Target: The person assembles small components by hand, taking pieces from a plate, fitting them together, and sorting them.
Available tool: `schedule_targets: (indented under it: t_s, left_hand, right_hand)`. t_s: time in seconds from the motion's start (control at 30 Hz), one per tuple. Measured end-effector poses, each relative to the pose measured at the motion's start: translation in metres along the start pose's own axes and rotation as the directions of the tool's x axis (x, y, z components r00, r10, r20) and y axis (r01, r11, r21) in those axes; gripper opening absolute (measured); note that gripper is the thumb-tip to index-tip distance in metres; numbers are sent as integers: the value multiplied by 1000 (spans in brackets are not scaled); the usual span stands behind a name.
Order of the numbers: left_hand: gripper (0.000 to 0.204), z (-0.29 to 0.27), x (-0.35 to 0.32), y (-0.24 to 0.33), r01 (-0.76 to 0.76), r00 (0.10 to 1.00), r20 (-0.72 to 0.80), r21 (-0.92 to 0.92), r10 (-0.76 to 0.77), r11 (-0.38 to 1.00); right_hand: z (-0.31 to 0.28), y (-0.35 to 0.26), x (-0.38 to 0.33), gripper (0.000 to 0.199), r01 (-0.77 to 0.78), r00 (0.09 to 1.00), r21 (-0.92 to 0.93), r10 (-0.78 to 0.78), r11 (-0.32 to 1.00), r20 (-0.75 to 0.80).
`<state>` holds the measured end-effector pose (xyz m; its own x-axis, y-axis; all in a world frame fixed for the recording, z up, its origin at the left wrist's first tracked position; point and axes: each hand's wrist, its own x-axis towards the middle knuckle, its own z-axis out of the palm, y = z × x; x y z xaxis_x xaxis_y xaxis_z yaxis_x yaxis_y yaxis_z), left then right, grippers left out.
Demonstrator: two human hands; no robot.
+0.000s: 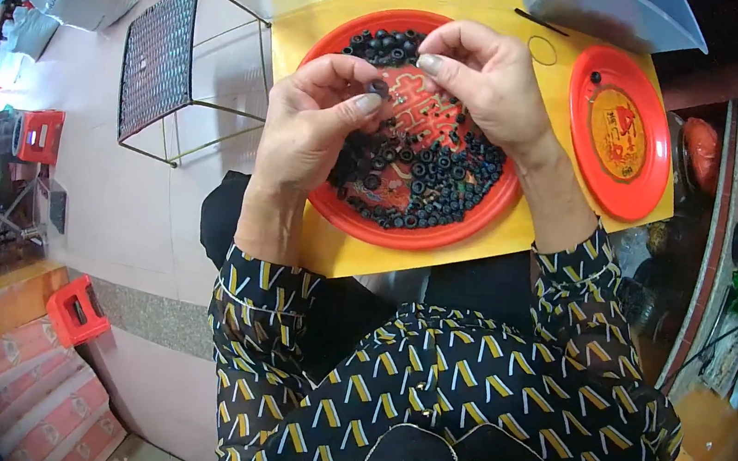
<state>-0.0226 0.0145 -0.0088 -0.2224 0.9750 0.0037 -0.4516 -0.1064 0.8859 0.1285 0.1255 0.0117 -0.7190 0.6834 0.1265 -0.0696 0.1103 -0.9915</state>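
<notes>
My left hand pinches a small black ring between thumb and forefinger, above the left part of a round red tray. Thumb and forefinger of my right hand are also pressed together, over the tray's far side; whatever they hold is too small to make out. Many small black ring-shaped parts lie in the tray, heaped along its near and right side. Another group of black parts sits at the far side. Between them the tray's patterned red and gold bottom shows.
Right of my right hand, a second red tray holds one small black part. Both trays rest on a yellow surface. Clear plastic bins stand at the back. A woven stool is at left, with a red plastic stool beside steps.
</notes>
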Motion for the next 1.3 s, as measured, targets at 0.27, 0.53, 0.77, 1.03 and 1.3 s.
schedule_targets:
  t_s: [0.27, 0.53, 0.77, 1.03, 1.3]
  left_hand:
    - [17, 13, 4, 0, -7, 999, -50, 137, 14, 990]
    - [17, 14, 4, -4, -8, 998, -53, 219, 20, 976]
    - [17, 18, -1, 0, -20, 995, -86, 352, 53, 936]
    - [17, 18, -5, 1, -70, 989, -81, 477, 123, 876]
    - [14, 11, 2, -1, 31, 990, -140, 337, 17, 941]
  right_hand:
    - [18, -3, -13, 6, 164, 985, -25, -165, 986, -58]
    - [19, 4, -13, 6, 215, 969, -211, -235, 954, -77]
    - [20, 7, -12, 6, 261, 954, -300, -293, 918, -68]
    - [22, 11, -10, 5, 297, 949, -279, -316, 913, -25]
    - [18, 12, -11, 10, 392, 916, -370, -393, 842, 77]
